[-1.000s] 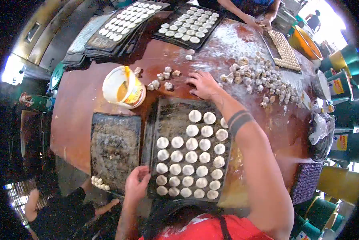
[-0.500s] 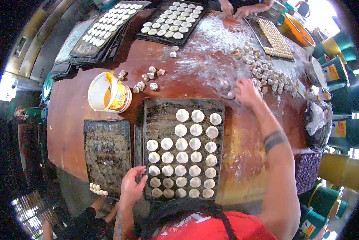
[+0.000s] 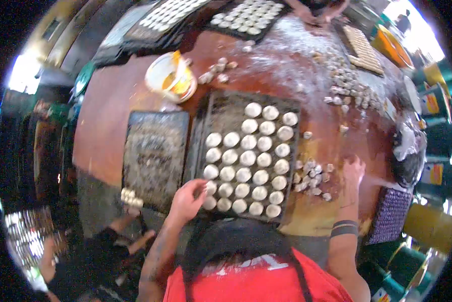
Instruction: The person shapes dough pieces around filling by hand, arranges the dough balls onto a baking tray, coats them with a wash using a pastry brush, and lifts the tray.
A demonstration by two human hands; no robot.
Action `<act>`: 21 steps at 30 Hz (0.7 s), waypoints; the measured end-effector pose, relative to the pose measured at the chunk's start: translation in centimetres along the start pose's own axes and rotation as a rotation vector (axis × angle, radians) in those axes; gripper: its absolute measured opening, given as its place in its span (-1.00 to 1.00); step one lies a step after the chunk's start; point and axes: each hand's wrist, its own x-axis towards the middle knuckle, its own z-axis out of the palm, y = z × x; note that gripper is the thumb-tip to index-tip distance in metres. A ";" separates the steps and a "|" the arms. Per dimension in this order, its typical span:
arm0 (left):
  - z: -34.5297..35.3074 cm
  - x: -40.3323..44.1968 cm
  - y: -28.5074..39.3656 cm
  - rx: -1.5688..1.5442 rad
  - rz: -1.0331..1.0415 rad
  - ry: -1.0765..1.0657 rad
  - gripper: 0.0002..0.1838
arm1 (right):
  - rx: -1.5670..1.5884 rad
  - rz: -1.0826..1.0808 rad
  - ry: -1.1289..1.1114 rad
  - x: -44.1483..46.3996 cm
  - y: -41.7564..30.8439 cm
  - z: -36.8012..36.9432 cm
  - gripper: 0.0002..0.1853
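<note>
The left hand [image 3: 188, 201] is by the near left corner of the tray [image 3: 225, 115], thumb and fingers a bit apart. The right hand [image 3: 354, 171] is blurry; I can't tell its grip. Lumps [image 3: 313, 174] lie on the table [image 3: 102, 133] by the tray's right edge. Rounds [image 3: 248, 158] sit on the tray.

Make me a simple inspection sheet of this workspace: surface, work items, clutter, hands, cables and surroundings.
Surface: reddish-brown table, with white powder toward the far side.
Work items: middle tray bears rows of white rounds, its far-left corner bare; small cluster of lumps to its right, larger pile beyond.
Clutter: white bucket; plastic bag near the right edge.
Hands: left hand at the tray's near-left edge, loosely bent, contact unclear; right hand right of the cluster, blurred.
Cables: nothing seen.
Surroundings: another person's hands at the far side; green containers on the right.
</note>
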 end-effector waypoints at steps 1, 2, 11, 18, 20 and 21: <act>-0.2 -0.7 -0.5 0.065 0.051 0.031 -0.70 | -0.097 -0.024 -0.018 -0.2 3.1 2.4 -0.53; -0.6 -1.3 -1.2 0.134 0.103 0.060 -0.71 | -0.110 -0.111 0.000 -1.7 3.5 3.5 -0.55; -9.3 -3.6 -18.4 0.618 -0.298 0.621 -0.81 | 0.842 -0.214 -0.019 -9.4 1.3 0.9 -0.85; -13.3 -3.7 -20.5 0.649 -0.472 0.592 -0.82 | 1.756 0.493 -0.069 -12.3 -3.4 1.0 -0.81; -11.6 -1.4 -16.7 0.225 -0.403 0.596 -0.79 | 1.302 0.092 -0.203 -15.9 -9.1 1.6 -0.80; -9.3 1.0 -18.8 -0.144 -0.224 0.580 -0.78 | 1.106 -0.135 -0.251 -17.0 -12.4 1.1 -0.79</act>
